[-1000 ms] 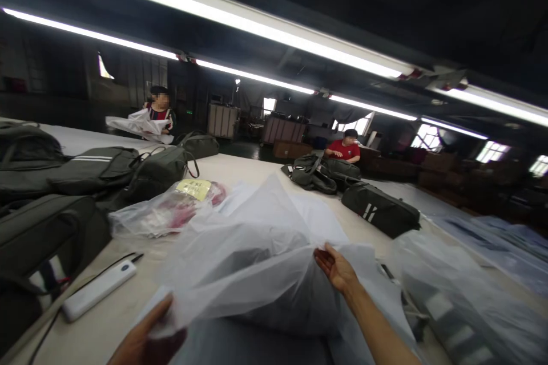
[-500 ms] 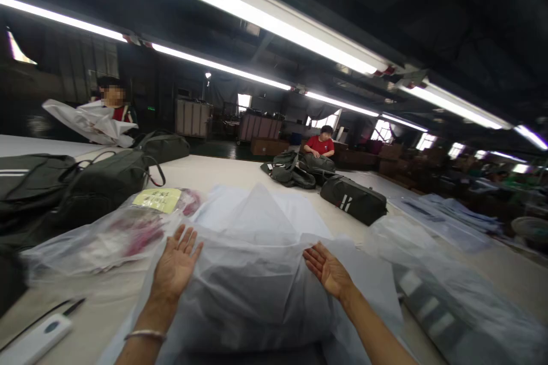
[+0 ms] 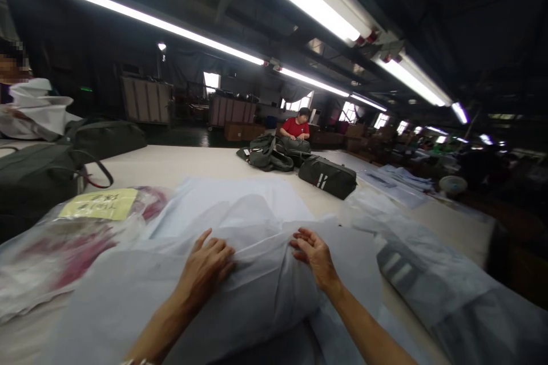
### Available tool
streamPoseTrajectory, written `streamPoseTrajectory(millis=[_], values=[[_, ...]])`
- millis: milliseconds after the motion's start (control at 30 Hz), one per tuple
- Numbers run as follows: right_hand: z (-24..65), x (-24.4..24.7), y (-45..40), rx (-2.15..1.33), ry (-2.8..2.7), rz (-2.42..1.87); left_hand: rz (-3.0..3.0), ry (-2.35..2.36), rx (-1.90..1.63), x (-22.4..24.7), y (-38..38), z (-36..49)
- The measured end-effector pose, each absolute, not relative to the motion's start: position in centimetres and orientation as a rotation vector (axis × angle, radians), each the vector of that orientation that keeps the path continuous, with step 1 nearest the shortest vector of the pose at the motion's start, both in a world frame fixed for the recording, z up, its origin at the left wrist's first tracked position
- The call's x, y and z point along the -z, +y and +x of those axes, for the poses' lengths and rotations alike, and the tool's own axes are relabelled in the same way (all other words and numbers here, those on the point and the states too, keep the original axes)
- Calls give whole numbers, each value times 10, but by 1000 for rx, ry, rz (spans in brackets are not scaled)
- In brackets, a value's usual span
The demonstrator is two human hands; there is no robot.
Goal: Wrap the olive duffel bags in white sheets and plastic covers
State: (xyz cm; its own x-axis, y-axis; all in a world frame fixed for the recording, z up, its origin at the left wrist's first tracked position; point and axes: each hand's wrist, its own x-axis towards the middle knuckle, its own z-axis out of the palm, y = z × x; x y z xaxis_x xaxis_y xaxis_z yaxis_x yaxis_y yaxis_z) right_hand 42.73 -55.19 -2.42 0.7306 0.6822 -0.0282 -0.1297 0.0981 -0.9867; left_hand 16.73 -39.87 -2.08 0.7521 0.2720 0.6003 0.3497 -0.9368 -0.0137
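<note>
A thin, translucent white sheet [image 3: 252, 296] is draped over a bulky dark thing in front of me, probably a bag, whose lower edge shows beneath it. My left hand [image 3: 208, 265] lies palm down on top of the sheet, fingers a little apart. Across from it, my right hand [image 3: 315, 254] touches a raised fold of the same sheet with loosely curved, parted fingers; its thumb is hidden. Behind the hands more pale sheeting [image 3: 240, 194] lies flat on the table.
To the left are a clear plastic bag [image 3: 85, 245] with a yellow label [image 3: 98, 204] and dark green bags [image 3: 36, 182]. At right lies a plastic-wrapped bag [image 3: 428, 274]. Further back are a striped dark bag [image 3: 327, 175] and a co-worker in red [image 3: 295, 127]. Another person [image 3: 12, 71] handles white material.
My view has swung right. My left hand has turned from palm up to palm down and moved inward over the sheet. The sheet's raised peak has sunk lower.
</note>
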Motion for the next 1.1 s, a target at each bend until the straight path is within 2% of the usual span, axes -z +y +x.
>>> streamPoseTrajectory(millis=[200,267,333,467,633,733,867,967,1100], values=[[445,31,-547,-78,-888,-1594,-2718,-512,1076,23,-388,170],[457,28,-543,163,-1067,-1714,-2765,-567,1021,20,-383,173],[468,22,-537,258,-1223,-1813,-2853,-667,870,16,-376,177],[489,8,-521,-48,-1452,-1960,-2978,-856,532,10,-360,188],[508,-1,-502,-433,-1428,-1830,-3077,-1028,270,4,-348,197],[515,1,-493,-635,-1345,-1820,-3078,-1204,160,4,-343,201],[520,4,-482,-722,-1315,-1870,-3030,-1270,111,8,-333,199],[522,1,-477,-776,-1334,-1892,-2894,-1161,189,3,-330,194],[526,2,-477,-836,-1345,-1888,-2629,-802,714,-7,-365,208]])
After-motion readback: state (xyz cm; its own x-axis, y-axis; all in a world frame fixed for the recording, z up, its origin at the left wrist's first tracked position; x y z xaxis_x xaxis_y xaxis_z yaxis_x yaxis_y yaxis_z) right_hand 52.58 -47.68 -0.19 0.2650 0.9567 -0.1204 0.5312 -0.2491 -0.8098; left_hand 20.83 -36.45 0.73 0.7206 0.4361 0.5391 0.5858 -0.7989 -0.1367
